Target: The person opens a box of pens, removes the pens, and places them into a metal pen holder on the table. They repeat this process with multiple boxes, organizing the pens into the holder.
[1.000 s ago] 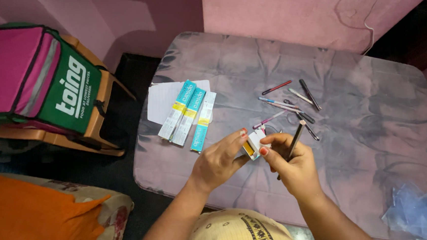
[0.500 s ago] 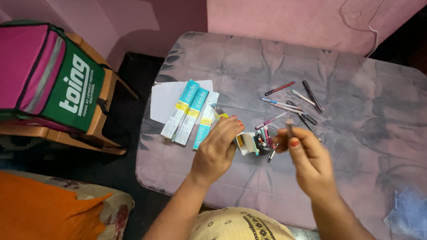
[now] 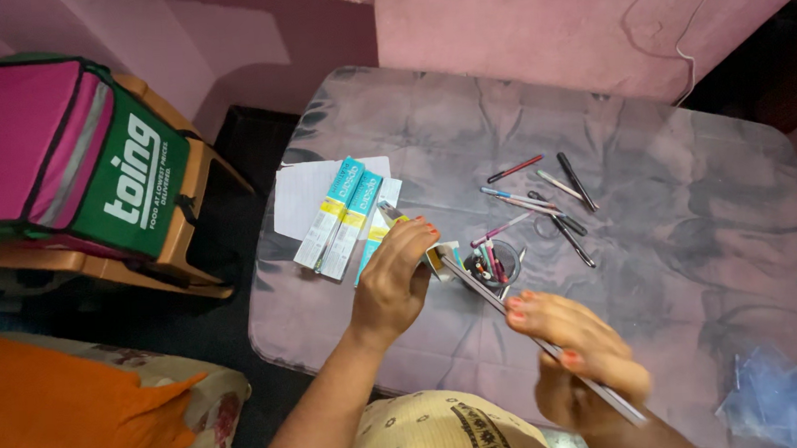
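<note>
Head view, left hand: the left hand (image 3: pixel 391 284) is closed around the open end of a small white carton (image 3: pixel 441 258), thumb and fingers pinching its sides, the mouth facing the right hand.
Head view, right hand: the right hand (image 3: pixel 584 356), blurred, grips a long thin pencil (image 3: pixel 525 329) near its rear half; the tip sits at the carton's mouth.
Pencil, handling: judged light, stiff and smooth, likely to slip or snap at the tip; best pinched mid-shaft.
Carton, handling: thin card, light and easily crushed; hold by the side edges.
Beyond the left hand: three teal-and-white boxes (image 3: pixel 343 218) on a white sheet (image 3: pixel 300 198).
Between and beyond the hands: a clear holder (image 3: pixel 493 266) of pencils, then loose pencils (image 3: pixel 544 197) on the table (image 3: pixel 694 234).
</note>
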